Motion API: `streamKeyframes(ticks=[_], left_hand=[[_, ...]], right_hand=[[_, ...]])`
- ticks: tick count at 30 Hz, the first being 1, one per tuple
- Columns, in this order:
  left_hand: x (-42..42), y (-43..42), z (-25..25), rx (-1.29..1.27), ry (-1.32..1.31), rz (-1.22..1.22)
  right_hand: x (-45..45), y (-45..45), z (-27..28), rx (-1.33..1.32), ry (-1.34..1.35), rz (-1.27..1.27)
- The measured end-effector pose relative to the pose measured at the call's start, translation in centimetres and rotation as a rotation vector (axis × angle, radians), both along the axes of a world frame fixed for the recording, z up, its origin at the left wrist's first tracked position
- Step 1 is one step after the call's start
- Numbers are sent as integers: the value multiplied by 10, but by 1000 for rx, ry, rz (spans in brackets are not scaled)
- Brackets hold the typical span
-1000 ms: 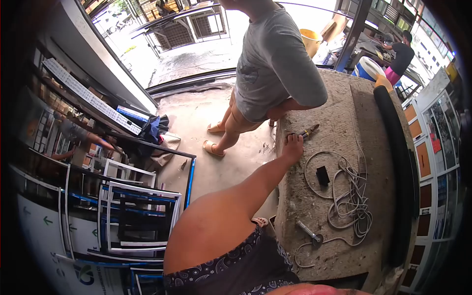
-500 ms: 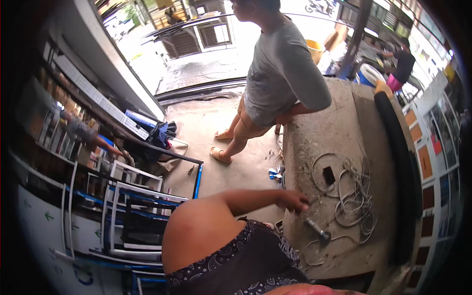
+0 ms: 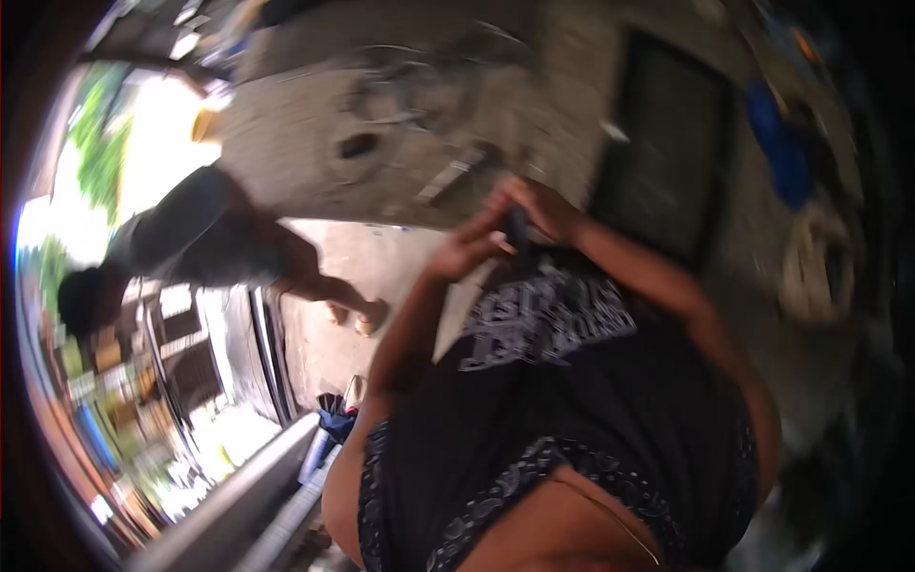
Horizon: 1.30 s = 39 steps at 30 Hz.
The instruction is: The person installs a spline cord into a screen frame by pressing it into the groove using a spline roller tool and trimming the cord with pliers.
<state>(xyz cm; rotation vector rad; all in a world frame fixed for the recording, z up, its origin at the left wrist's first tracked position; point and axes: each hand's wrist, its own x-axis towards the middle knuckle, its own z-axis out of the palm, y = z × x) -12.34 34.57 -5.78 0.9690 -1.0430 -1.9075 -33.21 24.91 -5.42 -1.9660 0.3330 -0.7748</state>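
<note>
Both hands meet in front of my black printed shirt, blurred by motion. My right hand is closed on a dark, narrow object, too smeared to identify. From the other side, my left hand has its fingers drawn together against the same object. Just beyond the hands, a metal tool with a light handle lies on the rough worktop. A loose, tangled cable and a small black piece lie further off on it.
A person in a grey top stands at the left, beyond the worktop's edge. A dark rectangular panel lies right of the tool. Blue cloth and a pale bag are at the far right.
The view has swung round and down to my body. My left hand, first on a tool on the worktop, has drawn back to my chest. My right hand has come into view beside it.
</note>
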Motion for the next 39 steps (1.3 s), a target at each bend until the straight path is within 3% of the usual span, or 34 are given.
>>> streamKeyframes(ticks=[2,3,6,8,10,12,15,19,25,39], left_hand=[[-40,-8,18,-109,-164,13],[-58,-9,15,-144,-309,16],[-88,-10,-13,-162,-786,-23],[-109,-7,-2,-116,-924,-91],[-121,5,-6,-93,-1035,-81],[-123,24,-20,-121,-1139,-73],[-126,41,-25,-133,-1209,-68],[-138,49,-18,-229,-1365,-172],[-162,38,-14,-127,-1604,-228],[-197,22,-1,69,-1666,-353]], right_hand=[[-20,6,-9,472,65,65],[-36,11,8,938,175,145],[-70,10,-23,613,323,88],[-108,17,-60,176,369,-95],[-154,29,-81,-11,265,-344],[-194,39,-78,-149,343,-556],[-221,47,-69,-312,413,-596],[-218,49,-64,-350,563,-555],[-209,46,-71,-319,634,-535],[-207,40,-70,-296,616,-546]])
